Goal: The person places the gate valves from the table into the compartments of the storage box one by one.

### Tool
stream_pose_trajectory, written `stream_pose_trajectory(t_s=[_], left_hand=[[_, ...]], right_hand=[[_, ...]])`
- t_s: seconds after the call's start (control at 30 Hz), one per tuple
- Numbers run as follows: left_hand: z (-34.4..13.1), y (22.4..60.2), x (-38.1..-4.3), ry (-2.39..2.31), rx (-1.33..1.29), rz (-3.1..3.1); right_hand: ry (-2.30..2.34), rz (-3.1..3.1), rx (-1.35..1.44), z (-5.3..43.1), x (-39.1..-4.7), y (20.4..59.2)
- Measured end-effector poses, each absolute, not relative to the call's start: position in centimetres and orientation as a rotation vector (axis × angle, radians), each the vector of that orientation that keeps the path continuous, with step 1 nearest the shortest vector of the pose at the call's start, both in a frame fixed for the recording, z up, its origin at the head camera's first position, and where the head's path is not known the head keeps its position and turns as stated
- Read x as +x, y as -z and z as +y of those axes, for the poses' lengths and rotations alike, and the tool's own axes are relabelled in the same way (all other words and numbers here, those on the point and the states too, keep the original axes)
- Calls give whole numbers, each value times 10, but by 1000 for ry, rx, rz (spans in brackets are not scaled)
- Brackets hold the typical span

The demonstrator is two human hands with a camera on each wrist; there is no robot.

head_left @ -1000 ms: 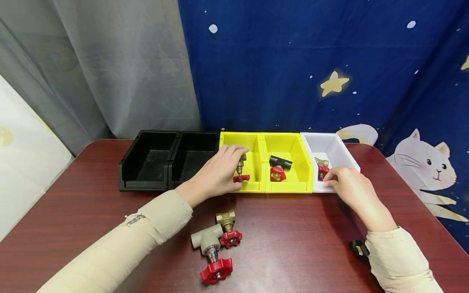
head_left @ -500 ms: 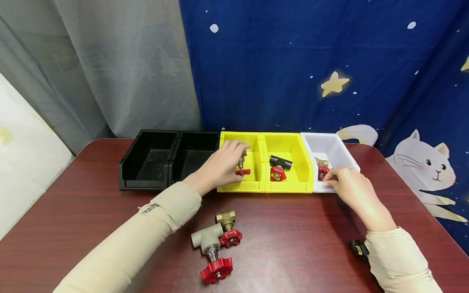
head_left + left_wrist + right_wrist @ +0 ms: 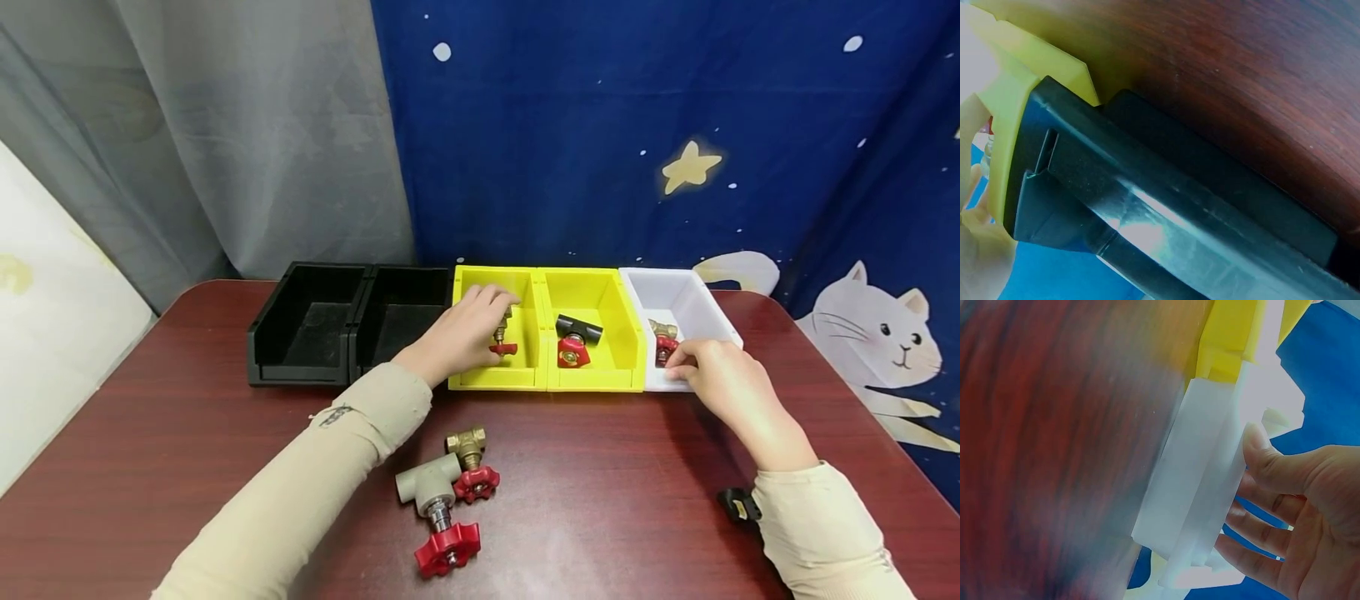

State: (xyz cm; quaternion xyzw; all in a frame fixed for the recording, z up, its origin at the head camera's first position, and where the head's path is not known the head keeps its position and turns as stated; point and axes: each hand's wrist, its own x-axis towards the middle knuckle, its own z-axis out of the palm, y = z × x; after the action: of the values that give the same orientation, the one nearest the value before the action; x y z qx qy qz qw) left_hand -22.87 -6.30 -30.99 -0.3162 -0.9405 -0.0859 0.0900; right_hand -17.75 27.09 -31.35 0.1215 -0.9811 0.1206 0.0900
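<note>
My left hand [image 3: 467, 332] reaches over the left yellow bin [image 3: 495, 380] and pinches a brass valve [image 3: 502, 335] with a red handwheel; the fingers hide part of its body. In the left wrist view only the edge of that hand [image 3: 974, 240] shows, beyond a yellow wall. At the white bin [image 3: 716, 310], my right hand [image 3: 723, 379] holds the front rim, thumb outside and fingers inside, as the right wrist view shows. Close by its fingertips, another brass valve [image 3: 664, 343] with a red handwheel lies in that bin.
In the right yellow bin [image 3: 596, 380] lies a black tee-shaped valve [image 3: 576, 337] with a red handle. Two black bins [image 3: 300, 374] stand at left. Nearer on the table are a grey tee valve [image 3: 438, 508], a brass valve [image 3: 472, 458] and a small black object [image 3: 738, 505].
My left hand has moved slightly right and farther into the left yellow bin, carrying the brass valve. The right hand stays at the white bin. The head view has shifted slightly.
</note>
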Motion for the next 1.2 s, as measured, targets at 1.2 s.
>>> stream_pose_trajectory(t_s=[1.2], left_hand=[[-38, 292, -235, 84, -866, -3219]], right_hand=[[-401, -2903, 364, 274, -179, 315]])
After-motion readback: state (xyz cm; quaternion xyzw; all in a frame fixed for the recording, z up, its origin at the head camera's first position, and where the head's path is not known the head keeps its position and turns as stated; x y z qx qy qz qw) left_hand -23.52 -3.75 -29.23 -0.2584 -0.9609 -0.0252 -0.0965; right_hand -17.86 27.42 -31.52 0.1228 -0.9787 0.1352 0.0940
